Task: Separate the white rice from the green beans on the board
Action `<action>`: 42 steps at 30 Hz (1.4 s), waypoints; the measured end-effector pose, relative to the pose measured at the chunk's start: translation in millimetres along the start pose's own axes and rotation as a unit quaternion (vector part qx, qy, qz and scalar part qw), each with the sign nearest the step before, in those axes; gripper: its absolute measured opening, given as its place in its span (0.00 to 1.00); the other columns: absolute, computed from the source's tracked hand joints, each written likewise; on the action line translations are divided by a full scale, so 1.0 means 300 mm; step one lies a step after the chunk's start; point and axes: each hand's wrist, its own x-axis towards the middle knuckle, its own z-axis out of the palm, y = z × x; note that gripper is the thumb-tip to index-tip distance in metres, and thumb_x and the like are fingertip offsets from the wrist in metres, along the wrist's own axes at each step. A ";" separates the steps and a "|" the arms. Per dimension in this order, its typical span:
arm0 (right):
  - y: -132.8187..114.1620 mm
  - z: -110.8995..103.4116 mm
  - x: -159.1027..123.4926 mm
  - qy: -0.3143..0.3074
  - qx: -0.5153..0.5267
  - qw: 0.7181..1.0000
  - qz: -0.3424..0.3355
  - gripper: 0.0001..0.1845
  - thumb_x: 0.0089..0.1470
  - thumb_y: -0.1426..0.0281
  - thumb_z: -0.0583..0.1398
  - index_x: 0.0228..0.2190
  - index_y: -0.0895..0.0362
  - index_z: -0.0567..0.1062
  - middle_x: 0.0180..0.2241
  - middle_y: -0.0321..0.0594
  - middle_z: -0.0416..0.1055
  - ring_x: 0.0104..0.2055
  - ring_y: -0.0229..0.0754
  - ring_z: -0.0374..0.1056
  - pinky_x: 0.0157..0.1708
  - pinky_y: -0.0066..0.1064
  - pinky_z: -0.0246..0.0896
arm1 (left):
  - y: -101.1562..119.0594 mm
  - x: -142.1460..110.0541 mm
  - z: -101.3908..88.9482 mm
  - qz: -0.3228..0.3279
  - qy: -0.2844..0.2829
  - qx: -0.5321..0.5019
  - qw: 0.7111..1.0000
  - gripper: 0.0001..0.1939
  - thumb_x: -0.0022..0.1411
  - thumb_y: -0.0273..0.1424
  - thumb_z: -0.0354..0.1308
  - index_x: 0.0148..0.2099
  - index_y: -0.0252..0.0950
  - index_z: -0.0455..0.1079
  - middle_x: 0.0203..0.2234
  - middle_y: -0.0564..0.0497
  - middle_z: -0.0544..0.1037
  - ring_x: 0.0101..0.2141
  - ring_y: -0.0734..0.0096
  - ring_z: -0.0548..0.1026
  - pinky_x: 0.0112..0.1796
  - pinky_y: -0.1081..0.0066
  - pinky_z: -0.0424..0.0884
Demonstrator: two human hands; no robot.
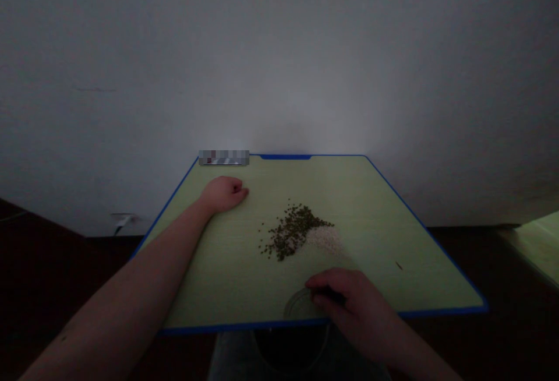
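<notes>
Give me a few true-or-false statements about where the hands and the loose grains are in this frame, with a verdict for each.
1. The left hand rests curled on a green board with a blue edge. True.
2. The small green seeds touch a heap of white grains. True.
3. The left hand is touching the small green seeds. False: it rests apart from them, towards the board's far left.
4. The right hand is at the board's far edge. False: it is at the near edge, over a clear round container.
</notes>
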 end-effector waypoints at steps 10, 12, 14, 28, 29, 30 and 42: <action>0.010 -0.006 0.000 0.133 -0.111 0.968 -0.184 0.12 0.62 0.77 0.55 0.41 0.55 0.77 0.33 0.41 0.79 0.33 0.41 0.75 0.34 0.31 0.72 | 0.000 0.002 0.002 0.009 -0.004 -0.002 1.000 0.20 0.60 0.47 0.47 0.24 0.39 0.64 0.19 0.50 0.69 0.24 0.67 0.64 0.27 0.65 0.52; 0.005 0.021 0.000 0.139 -0.183 0.942 -0.246 0.15 0.61 0.78 0.53 0.43 0.56 0.77 0.34 0.43 0.79 0.34 0.42 0.74 0.35 0.33 0.72 | 0.000 0.002 0.002 0.007 -0.005 -0.001 1.000 0.20 0.60 0.47 0.47 0.24 0.39 0.63 0.19 0.50 0.69 0.24 0.67 0.64 0.27 0.65 0.52; 0.001 0.053 -0.001 0.129 -0.235 0.924 -0.274 0.15 0.62 0.79 0.52 0.44 0.57 0.77 0.34 0.44 0.79 0.34 0.43 0.74 0.36 0.35 0.72 | 0.000 0.002 0.001 0.005 -0.004 0.003 1.000 0.20 0.60 0.47 0.47 0.23 0.39 0.63 0.19 0.50 0.69 0.24 0.67 0.65 0.27 0.66 0.52; 0.005 0.082 -0.009 0.153 -0.324 0.899 -0.251 0.16 0.60 0.81 0.51 0.41 0.59 0.77 0.32 0.44 0.79 0.33 0.45 0.73 0.36 0.37 0.69 | 0.004 0.000 -0.002 0.003 -0.003 -0.005 1.000 0.19 0.60 0.46 0.48 0.23 0.40 0.61 0.19 0.50 0.67 0.24 0.66 0.63 0.27 0.65 0.52; 0.009 0.079 -0.013 0.157 -0.332 0.897 -0.246 0.17 0.60 0.81 0.51 0.40 0.59 0.77 0.31 0.44 0.79 0.33 0.45 0.73 0.36 0.37 0.69 | 0.003 0.000 -0.002 0.004 -0.003 -0.006 1.000 0.19 0.60 0.46 0.48 0.24 0.40 0.62 0.19 0.50 0.68 0.24 0.66 0.64 0.27 0.65 0.52; 0.013 0.077 -0.016 0.159 -0.339 0.895 -0.242 0.17 0.59 0.81 0.51 0.40 0.59 0.78 0.31 0.43 0.79 0.32 0.45 0.73 0.35 0.37 0.69 | 0.002 0.000 -0.001 0.004 -0.004 -0.006 1.000 0.19 0.60 0.46 0.48 0.24 0.40 0.63 0.20 0.50 0.68 0.24 0.66 0.64 0.27 0.65 0.52; -0.017 0.088 -0.005 0.173 -0.312 0.894 -0.271 0.17 0.65 0.79 0.49 0.37 0.61 0.78 0.29 0.43 0.78 0.30 0.45 0.72 0.31 0.36 0.67 | 0.007 0.002 -0.004 0.000 -0.007 -0.011 1.000 0.19 0.59 0.47 0.47 0.23 0.40 0.59 0.19 0.51 0.66 0.23 0.67 0.62 0.27 0.66 0.51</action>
